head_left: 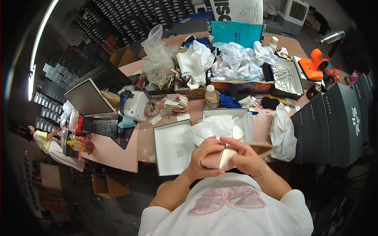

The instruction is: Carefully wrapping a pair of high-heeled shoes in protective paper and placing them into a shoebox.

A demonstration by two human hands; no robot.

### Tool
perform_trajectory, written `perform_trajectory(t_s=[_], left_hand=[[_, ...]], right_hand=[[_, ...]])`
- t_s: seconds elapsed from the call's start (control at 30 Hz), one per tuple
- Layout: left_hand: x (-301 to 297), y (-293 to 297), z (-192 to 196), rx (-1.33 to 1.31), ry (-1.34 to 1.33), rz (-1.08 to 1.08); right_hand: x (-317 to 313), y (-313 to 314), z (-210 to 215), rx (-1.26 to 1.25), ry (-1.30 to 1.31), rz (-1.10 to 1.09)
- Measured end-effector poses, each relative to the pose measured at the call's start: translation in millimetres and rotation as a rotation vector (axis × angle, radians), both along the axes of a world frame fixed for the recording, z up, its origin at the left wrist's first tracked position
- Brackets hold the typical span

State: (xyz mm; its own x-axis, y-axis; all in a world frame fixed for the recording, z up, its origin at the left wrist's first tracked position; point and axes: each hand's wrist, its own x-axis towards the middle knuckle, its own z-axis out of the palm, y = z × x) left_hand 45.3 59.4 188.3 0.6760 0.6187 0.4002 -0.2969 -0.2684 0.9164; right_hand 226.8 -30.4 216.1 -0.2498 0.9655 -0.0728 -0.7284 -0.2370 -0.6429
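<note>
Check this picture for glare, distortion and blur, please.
Head view: the light tube is glaring white and bowed, likely by fisheye distortion; head view: outer corners fall to black, and the floor is dim; head view: the held beige item looks slightly soft, possibly motion blur.

To your left: computer monitor (90, 100), keyboard (103, 127), label printer (134, 106); right: dark shoeboxes (311, 137), white plastic bag (282, 135); far right: orange device (308, 69).

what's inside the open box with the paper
Crumpled white paper fills much of the open box and spills over its left side; a small white rounded piece shows toward the right. The paper hides much of the bottom, so anything underneath cannot be seen.
</note>
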Motion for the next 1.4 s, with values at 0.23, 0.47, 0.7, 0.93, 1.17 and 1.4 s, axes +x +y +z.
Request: perform_trajectory(t_s=[0.23, 0.47, 0.7, 0.93, 1.17, 1.4], left_hand=[[1.9, -43.7, -2.1, 0.041, -0.25, 0.05], [1.4, 13.5, -5.5, -0.354, -0.049, 0.044], [-8.0, 75.1, -22.0, -0.733, 0.127, -0.041], [11.1, 73.2, -75.1, -0.93, 0.318, -0.055], [-34.1, 83.5, -62.3, -0.992, 0.353, 0.031], [-52.9, 66.4, -63.5, -0.778, 0.309, 0.184]], right_hand=[[7.9, -35.7, -8.7, 0.304, -0.103, 0.321], [-13.5, -26.6, 11.3, -0.118, -0.059, -0.007], [29.8, -30.6, -4.6, 0.598, -1.448, 0.346], [-2.2, 30.6, -88.9, 0.624, -1.555, 0.368], [-53.6, 52.5, -85.0, 0.563, -1.48, 0.383], [-68.8, 53.0, -70.7, 0.447, -1.281, 0.34]])
